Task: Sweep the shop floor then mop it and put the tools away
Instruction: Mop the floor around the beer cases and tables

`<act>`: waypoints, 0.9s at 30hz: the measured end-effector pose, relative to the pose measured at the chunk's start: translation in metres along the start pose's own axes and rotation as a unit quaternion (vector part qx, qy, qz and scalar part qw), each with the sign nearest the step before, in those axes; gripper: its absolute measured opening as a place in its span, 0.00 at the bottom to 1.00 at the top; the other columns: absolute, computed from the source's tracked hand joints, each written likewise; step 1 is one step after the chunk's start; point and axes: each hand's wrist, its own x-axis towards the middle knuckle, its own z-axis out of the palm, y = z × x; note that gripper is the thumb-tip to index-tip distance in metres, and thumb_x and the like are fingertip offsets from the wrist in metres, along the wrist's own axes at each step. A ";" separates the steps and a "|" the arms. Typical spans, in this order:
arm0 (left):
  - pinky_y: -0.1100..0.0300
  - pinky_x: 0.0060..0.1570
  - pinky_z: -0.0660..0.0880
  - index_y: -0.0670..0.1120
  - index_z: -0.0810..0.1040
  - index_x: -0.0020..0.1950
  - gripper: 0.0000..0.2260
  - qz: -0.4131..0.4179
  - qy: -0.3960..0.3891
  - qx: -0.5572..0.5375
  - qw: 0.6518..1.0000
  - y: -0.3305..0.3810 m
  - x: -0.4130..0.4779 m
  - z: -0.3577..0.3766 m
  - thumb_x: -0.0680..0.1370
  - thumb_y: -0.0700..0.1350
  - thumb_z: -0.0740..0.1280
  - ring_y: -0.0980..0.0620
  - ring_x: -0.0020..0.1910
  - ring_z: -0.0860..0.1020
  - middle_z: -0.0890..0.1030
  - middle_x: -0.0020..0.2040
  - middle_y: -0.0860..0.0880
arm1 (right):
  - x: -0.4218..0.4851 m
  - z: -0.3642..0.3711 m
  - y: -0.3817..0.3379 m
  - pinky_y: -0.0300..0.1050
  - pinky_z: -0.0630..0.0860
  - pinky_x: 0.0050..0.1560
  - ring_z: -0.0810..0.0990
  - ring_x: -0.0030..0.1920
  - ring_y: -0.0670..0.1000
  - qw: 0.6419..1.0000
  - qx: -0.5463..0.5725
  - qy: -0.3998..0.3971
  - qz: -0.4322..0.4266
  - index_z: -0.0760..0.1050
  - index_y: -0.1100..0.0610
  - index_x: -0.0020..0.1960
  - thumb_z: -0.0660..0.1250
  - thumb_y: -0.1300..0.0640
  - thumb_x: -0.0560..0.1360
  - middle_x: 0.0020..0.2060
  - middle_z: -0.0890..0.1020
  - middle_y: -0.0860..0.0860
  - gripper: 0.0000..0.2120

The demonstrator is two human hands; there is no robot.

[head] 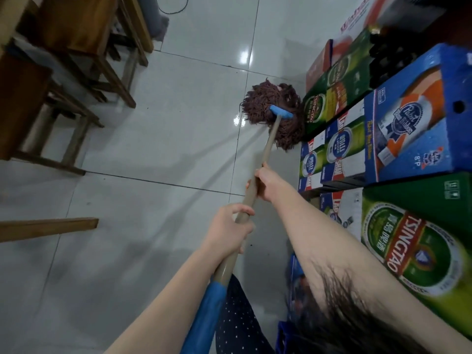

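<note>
Mop head (263,100), brown and stringy under blue clamp (281,114), tan handle (271,139), lay on floor (153,129) beside boxes (408,129), I gripped handle with left hand (229,226) and right hand (268,183), set apart.

To your right, beer cartons are stacked in a row: a green Tsingtao carton (419,254) nearest, a blue Pabst Blue Ribbon carton (408,123) above and beyond it, blue-and-white cartons (339,149) lower down, then another green carton (329,100) and a red-and-white carton (321,65) farther off. Dark bottles (390,54) stand behind these. To your left are two wooden stools (84,42), with a wooden plank (48,228) nearer. A black cable (173,8) loops at the far end.
</note>
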 end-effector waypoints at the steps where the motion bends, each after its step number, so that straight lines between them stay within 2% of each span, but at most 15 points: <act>1: 0.67 0.16 0.65 0.47 0.79 0.51 0.13 -0.002 0.001 -0.001 1.000 -0.012 -0.011 -0.003 0.72 0.33 0.64 0.55 0.17 0.67 0.72 0.31 0.46 | -0.007 0.004 0.014 0.46 0.71 0.30 0.69 0.29 0.51 1.000 -0.004 -0.001 0.005 0.54 0.38 0.75 0.46 0.67 0.77 0.36 0.70 0.54 0.33; 5: 0.66 0.17 0.65 0.49 0.79 0.49 0.13 -0.009 0.002 -0.005 1.000 -0.068 -0.059 -0.015 0.72 0.33 0.64 0.52 0.16 0.68 0.73 0.31 0.44 | -0.037 0.020 0.079 0.46 0.73 0.31 0.70 0.28 0.52 1.000 -0.004 -0.019 0.002 0.54 0.35 0.73 0.46 0.67 0.77 0.37 0.71 0.55 0.33; 8: 0.65 0.19 0.67 0.48 0.78 0.49 0.12 0.000 0.000 0.005 1.000 -0.115 -0.103 -0.022 0.72 0.34 0.64 0.51 0.16 0.70 0.73 0.28 0.46 | -0.066 0.028 0.136 0.41 0.75 0.27 0.71 0.30 0.52 0.999 -0.004 -0.033 0.001 0.54 0.35 0.73 0.49 0.66 0.78 0.36 0.72 0.54 0.33; 12: 0.65 0.18 0.66 0.47 0.78 0.49 0.11 0.004 -0.003 0.007 1.000 -0.179 -0.170 -0.027 0.72 0.34 0.65 0.50 0.16 0.69 0.73 0.29 0.45 | -0.105 0.036 0.221 0.46 0.73 0.32 0.71 0.31 0.52 0.999 0.000 -0.043 -0.004 0.52 0.36 0.75 0.48 0.65 0.79 0.34 0.70 0.53 0.32; 19: 0.61 0.21 0.69 0.48 0.78 0.45 0.12 -0.022 -0.009 0.015 1.000 -0.290 -0.287 -0.033 0.71 0.32 0.64 0.50 0.18 0.69 0.72 0.23 0.50 | -0.182 0.051 0.368 0.47 0.74 0.35 0.71 0.30 0.53 0.997 -0.003 -0.068 0.035 0.48 0.33 0.75 0.48 0.67 0.77 0.31 0.68 0.54 0.36; 22: 0.63 0.17 0.67 0.48 0.78 0.45 0.11 -0.041 -0.005 0.012 0.999 -0.314 -0.316 -0.037 0.71 0.32 0.64 0.49 0.16 0.68 0.72 0.21 0.51 | -0.209 0.053 0.404 0.45 0.74 0.33 0.72 0.30 0.52 0.997 -0.009 -0.071 0.041 0.47 0.35 0.75 0.49 0.65 0.79 0.33 0.70 0.55 0.34; 27: 0.64 0.16 0.66 0.48 0.78 0.47 0.12 -0.036 0.000 0.007 0.999 -0.324 -0.327 -0.045 0.72 0.32 0.64 0.49 0.16 0.69 0.74 0.26 0.45 | -0.220 0.059 0.417 0.46 0.74 0.33 0.72 0.30 0.52 0.997 -0.012 -0.062 0.038 0.48 0.37 0.76 0.49 0.64 0.80 0.33 0.71 0.54 0.32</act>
